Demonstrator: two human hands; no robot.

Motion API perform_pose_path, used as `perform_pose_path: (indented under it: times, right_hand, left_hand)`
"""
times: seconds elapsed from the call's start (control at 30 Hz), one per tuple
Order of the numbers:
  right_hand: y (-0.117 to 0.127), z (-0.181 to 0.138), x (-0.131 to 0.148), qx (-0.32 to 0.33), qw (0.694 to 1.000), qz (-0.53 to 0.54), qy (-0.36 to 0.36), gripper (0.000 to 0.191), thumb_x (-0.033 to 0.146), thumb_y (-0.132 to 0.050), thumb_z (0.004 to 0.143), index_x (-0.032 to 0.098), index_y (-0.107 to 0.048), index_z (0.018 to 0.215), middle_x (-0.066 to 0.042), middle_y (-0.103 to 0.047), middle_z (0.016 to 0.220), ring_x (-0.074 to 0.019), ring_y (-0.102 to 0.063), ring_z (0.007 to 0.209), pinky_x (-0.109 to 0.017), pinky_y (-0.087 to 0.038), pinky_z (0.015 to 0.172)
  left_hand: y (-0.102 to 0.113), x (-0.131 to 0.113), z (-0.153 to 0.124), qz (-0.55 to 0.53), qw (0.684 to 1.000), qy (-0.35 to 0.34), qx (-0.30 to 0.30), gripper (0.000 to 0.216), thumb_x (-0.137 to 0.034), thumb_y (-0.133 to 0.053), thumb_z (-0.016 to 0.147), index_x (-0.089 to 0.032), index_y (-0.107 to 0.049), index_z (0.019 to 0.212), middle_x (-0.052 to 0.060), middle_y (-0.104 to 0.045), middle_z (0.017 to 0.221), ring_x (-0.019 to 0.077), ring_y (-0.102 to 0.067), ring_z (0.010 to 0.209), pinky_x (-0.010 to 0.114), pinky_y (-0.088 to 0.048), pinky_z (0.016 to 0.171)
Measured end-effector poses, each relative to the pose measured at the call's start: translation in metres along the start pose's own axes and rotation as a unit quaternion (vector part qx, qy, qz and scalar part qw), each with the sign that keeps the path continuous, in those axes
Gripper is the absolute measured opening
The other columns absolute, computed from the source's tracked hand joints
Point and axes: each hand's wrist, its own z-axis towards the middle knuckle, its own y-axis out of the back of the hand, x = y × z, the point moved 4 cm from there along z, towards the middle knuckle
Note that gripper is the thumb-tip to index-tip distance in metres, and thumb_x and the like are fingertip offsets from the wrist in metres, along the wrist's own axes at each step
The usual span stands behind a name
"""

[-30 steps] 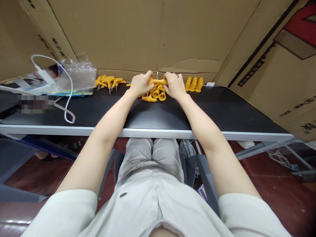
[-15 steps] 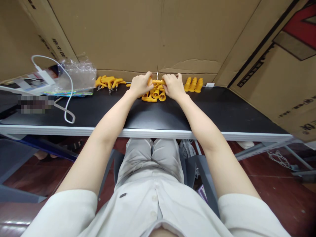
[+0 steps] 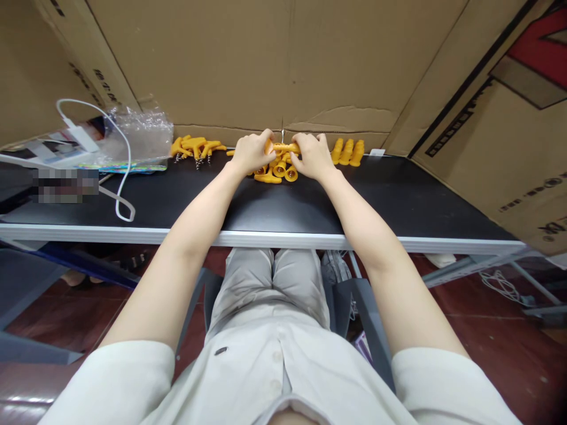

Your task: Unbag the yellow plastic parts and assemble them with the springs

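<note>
My left hand [image 3: 252,152] and my right hand [image 3: 312,154] are both closed round the two ends of one orange plastic piece [image 3: 283,147], held just above the black table [image 3: 274,206] at its far edge. Under and between my hands lies a small heap of orange plastic parts [image 3: 279,170]. To the left lies a cluster of orange T-handled corkscrews [image 3: 195,146]. To the right, three orange sleeves [image 3: 348,151] lie side by side.
Cardboard sheets [image 3: 283,65] wall in the back and both sides of the table. A crumpled clear plastic bag [image 3: 142,134], a white charger with its cable [image 3: 119,171] and papers lie at the left. My knees and grey chair legs are below the table edge.
My right hand has crept slightly left along the orange piece, so the stretch showing between my hands is shorter. Everything else is as before.
</note>
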Motion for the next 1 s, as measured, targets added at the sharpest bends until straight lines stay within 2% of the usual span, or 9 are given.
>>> perform_pose_path:
  times: [0.47, 0.67, 0.8, 0.87, 0.93, 1.0]
  right_hand:
    - [0.014, 0.000, 0.006, 0.015, 0.999, -0.039, -0.023, 0.046, 0.018, -0.045, 0.102, 0.014, -0.061, 0.145, -0.023, -0.069, 0.148, -0.0429, -0.057, 0.143, -0.067, -0.035, 0.124]
    - [0.010, 0.001, -0.001, -0.008, 0.999, -0.026, -0.026, 0.046, 0.027, -0.038, 0.108, 0.020, -0.061, 0.147, -0.021, -0.071, 0.144, -0.0433, -0.056, 0.140, -0.069, -0.035, 0.122]
    - [0.005, 0.004, -0.007, -0.028, 0.999, -0.015, -0.031, 0.051, 0.038, -0.043, 0.105, 0.032, -0.060, 0.152, -0.017, -0.073, 0.143, -0.0458, -0.053, 0.134, -0.071, -0.037, 0.117]
    - [0.004, 0.005, -0.008, -0.037, 0.999, -0.012, -0.024, 0.049, 0.038, -0.041, 0.108, 0.028, -0.061, 0.151, -0.019, -0.073, 0.140, -0.0458, -0.054, 0.134, -0.072, -0.037, 0.117]
    - [0.004, 0.005, -0.007, -0.040, 0.999, -0.015, -0.022, 0.047, 0.030, -0.036, 0.110, 0.020, -0.062, 0.148, -0.021, -0.072, 0.139, -0.0442, -0.056, 0.138, -0.071, -0.036, 0.118]
    - [0.005, 0.004, -0.007, -0.037, 0.999, -0.021, -0.028, 0.048, 0.021, -0.032, 0.110, 0.017, -0.063, 0.145, -0.022, -0.072, 0.139, -0.0424, -0.058, 0.140, -0.070, -0.036, 0.120]
  left_hand:
    - [-0.002, 0.000, 0.002, 0.007, 1.000, 0.006, -0.012, 0.053, -0.032, -0.064, 0.094, -0.020, -0.071, 0.145, 0.018, -0.082, 0.119, 0.0425, -0.075, 0.121, 0.051, -0.057, 0.108]
    - [-0.001, -0.002, 0.001, -0.014, 1.000, -0.002, -0.008, 0.053, -0.033, -0.064, 0.094, -0.021, -0.070, 0.145, 0.018, -0.081, 0.118, 0.0420, -0.074, 0.122, 0.051, -0.056, 0.110]
    - [0.000, -0.003, 0.001, -0.018, 1.000, -0.002, -0.004, 0.052, -0.034, -0.066, 0.094, -0.021, -0.071, 0.144, 0.018, -0.081, 0.119, 0.0424, -0.073, 0.123, 0.052, -0.056, 0.111]
    - [0.000, -0.004, 0.001, -0.023, 1.000, 0.001, -0.003, 0.052, -0.033, -0.068, 0.093, -0.021, -0.071, 0.144, 0.018, -0.080, 0.119, 0.0428, -0.073, 0.124, 0.052, -0.055, 0.111]
    - [0.001, -0.006, 0.001, -0.032, 0.999, 0.008, 0.008, 0.052, -0.032, -0.069, 0.093, -0.021, -0.071, 0.143, 0.017, -0.080, 0.120, 0.0421, -0.072, 0.125, 0.051, -0.055, 0.112]
    - [0.001, -0.007, 0.001, -0.044, 0.998, 0.018, 0.033, 0.050, -0.032, -0.071, 0.093, -0.020, -0.073, 0.142, 0.016, -0.080, 0.122, 0.0401, -0.072, 0.125, 0.049, -0.055, 0.112]
